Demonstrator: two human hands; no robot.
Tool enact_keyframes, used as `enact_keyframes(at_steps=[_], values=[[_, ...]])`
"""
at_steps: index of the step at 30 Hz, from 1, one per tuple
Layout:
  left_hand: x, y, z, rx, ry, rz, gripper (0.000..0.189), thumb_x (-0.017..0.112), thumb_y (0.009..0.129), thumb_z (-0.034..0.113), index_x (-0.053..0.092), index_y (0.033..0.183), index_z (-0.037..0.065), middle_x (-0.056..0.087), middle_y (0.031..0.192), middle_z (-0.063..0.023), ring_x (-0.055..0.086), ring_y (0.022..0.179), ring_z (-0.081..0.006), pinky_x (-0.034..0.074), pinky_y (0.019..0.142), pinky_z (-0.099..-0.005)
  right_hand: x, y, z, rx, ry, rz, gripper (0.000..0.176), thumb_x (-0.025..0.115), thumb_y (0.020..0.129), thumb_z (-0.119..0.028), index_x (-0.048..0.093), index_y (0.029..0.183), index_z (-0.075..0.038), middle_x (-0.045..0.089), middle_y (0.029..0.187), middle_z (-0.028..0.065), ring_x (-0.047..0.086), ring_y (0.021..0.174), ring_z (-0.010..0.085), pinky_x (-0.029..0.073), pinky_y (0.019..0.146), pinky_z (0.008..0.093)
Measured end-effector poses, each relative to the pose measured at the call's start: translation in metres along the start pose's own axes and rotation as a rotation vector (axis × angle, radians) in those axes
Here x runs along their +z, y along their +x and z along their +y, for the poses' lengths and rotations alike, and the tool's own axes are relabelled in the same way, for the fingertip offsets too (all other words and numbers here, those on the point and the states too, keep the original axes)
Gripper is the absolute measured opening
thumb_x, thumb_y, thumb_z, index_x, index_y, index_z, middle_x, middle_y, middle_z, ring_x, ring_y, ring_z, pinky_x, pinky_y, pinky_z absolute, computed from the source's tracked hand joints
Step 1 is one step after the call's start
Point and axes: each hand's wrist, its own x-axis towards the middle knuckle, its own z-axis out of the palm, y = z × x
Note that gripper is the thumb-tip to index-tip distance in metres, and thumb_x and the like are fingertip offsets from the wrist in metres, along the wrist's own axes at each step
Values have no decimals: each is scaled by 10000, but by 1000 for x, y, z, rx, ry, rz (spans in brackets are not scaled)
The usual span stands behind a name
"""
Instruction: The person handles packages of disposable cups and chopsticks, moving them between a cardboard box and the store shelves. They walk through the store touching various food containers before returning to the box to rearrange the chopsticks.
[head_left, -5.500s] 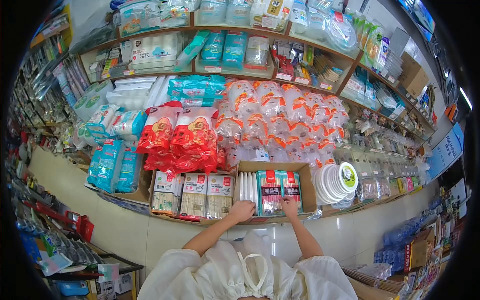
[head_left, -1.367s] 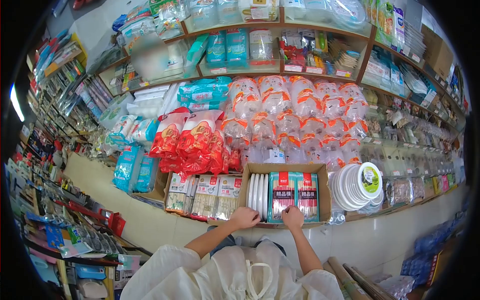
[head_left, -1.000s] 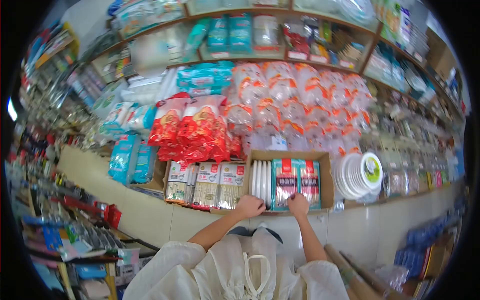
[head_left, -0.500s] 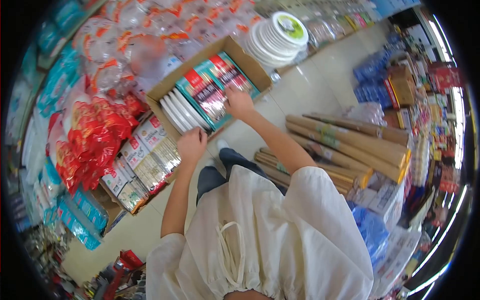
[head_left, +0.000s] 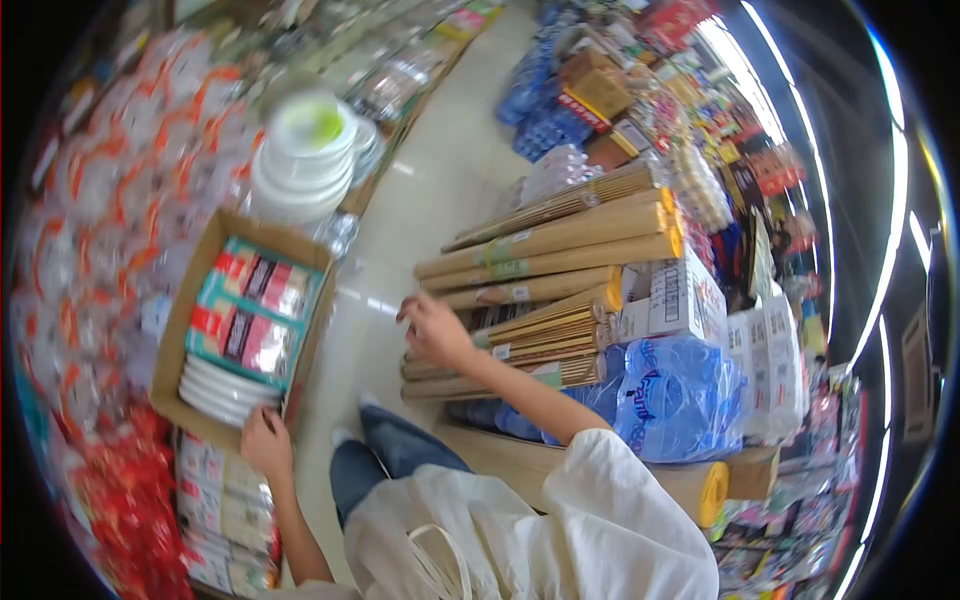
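My left hand (head_left: 266, 446) is at the lower right corner of an open cardboard box (head_left: 222, 236), its fingers closed on the rim. Inside the box, near those fingers, white dishes (head_left: 212, 392) stand in a row. Beside them lie flat teal packets (head_left: 246, 338) with red and pink labels. Well to the right of the box, my right hand (head_left: 437, 332) is raised with nothing in it, its fingers loosely bent and apart. In this view it overlaps the near ends of long wrapped rolls (head_left: 545, 248).
Stacked white plates (head_left: 303, 165) stand beyond the box. Clear bags with orange trim (head_left: 100, 190) cover the left, red bags (head_left: 125, 500) below them. Blue-wrapped bottle packs (head_left: 675, 400) and cartons (head_left: 680, 300) sit right of the rolls. Tiled floor (head_left: 430, 150) runs between.
My right hand has left the teal packets and swung right, out of the box. My left hand stays at the box corner. The view has turned to the right.
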Motion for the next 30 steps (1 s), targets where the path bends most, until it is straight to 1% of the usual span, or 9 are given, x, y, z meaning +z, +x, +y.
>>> enact_keyframes(at_steps=[4, 11, 15, 18, 20, 23, 26, 28, 30], values=[[-10, 2, 10, -32, 20, -60, 195, 471, 818, 225, 583, 799, 66, 597, 731, -131, 573, 690, -327, 434, 581, -427, 6, -15, -1, -76, -2, 59, 185, 539, 697, -45, 527, 879, -81, 487, 994, 106, 537, 789, 291, 424, 698, 403], [-11, 0, 14, -47, 58, -16, 176, 485, 791, 207, 597, 772, 72, 604, 702, -129, 577, 650, -326, 436, 563, -423, 38, -36, -11, -96, 90, -80, 208, 518, 705, -52, 521, 910, -88, 462, 1036, 124, 525, 850, 308, 420, 702, 418], [-14, -3, 20, -64, 60, 52, 179, 492, 774, 199, 605, 737, 66, 610, 681, -145, 586, 638, -336, 446, 566, -429, 73, -59, -12, -131, 182, -148, 215, 524, 713, -68, 519, 927, -91, 444, 1070, 131, 544, 807, 316, 441, 681, 439], [-11, -3, 18, -58, 103, 103, 195, 496, 764, 216, 620, 726, 70, 615, 682, -161, 597, 633, -342, 458, 562, -436, 85, -85, -15, -91, 266, -243, 215, 535, 728, -89, 532, 942, -98, 447, 1088, 135, 556, 822, 326, 455, 721, 441], [-8, -3, 12, -45, 118, 111, 201, 494, 765, 217, 625, 726, 70, 614, 667, -158, 597, 614, -344, 460, 554, -443, 89, -106, -16, -18, 279, -325, 235, 555, 749, -109, 522, 982, -100, 436, 1124, 152, 558, 819, 338, 462, 763, 404], [-9, -4, 11, -87, 125, 95, 219, 489, 770, 240, 624, 722, 74, 613, 650, -158, 607, 607, -339, 471, 550, -446, 97, -132, -14, 56, 334, -358, 262, 561, 746, -101, 534, 1007, -108, 436, 1127, 158, 570, 808, 315, 473, 761, 382], [-16, -3, 14, -122, 99, 36, 260, 479, 775, 292, 620, 727, 79, 618, 663, -161, 614, 631, -341, 479, 570, -454, 100, -143, -26, 162, 361, -319, 257, 561, 746, -92, 551, 1003, -96, 446, 1113, 161, 581, 809, 278, 478, 757, 354], [-10, -1, 5, -97, 105, -14, 282, 466, 781, 312, 613, 733, 77, 622, 685, -165, 614, 646, -350, 484, 593, -460, 126, -149, -23, 107, 371, -224, 249, 562, 745, -83, 565, 994, -86, 461, 1081, 160, 583, 802, 250, 478, 747, 345], [-3, -2, -8, 7, 89, -23, 304, 443, 794, 335, 607, 802, 79, 630, 738, -168, 615, 678, -358, 486, 628, -472, 131, -151, -46, 164, 352, -197, 247, 567, 739, -71, 566, 986, -80, 474, 1045, 158, 578, 786, 243, 478, 735, 333]])
